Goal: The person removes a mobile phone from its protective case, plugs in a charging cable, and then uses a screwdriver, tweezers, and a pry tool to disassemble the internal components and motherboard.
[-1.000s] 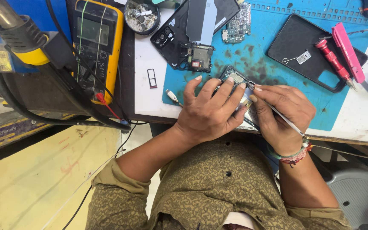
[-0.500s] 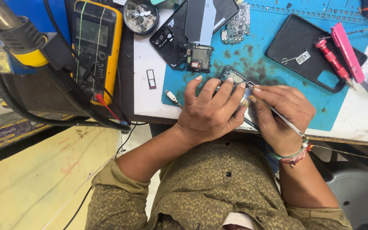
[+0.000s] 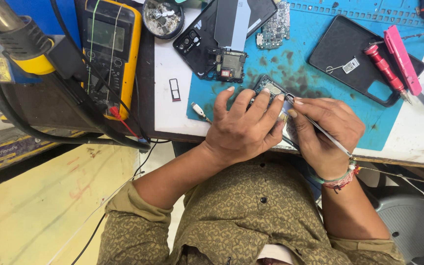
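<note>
My left hand lies flat over an opened phone on the blue work mat, fingers spread across it and pressing it down. Only the phone's far end shows beyond my fingertips. My right hand grips thin metal tweezers, their tip touching the phone close to my left fingertips. The rest of the phone is hidden under both hands.
Further back on the mat lie a black phone back cover, a circuit board and a black phone case with a red screwdriver and pink tool. A yellow multimeter, a tin of scraps and a SIM tray sit left.
</note>
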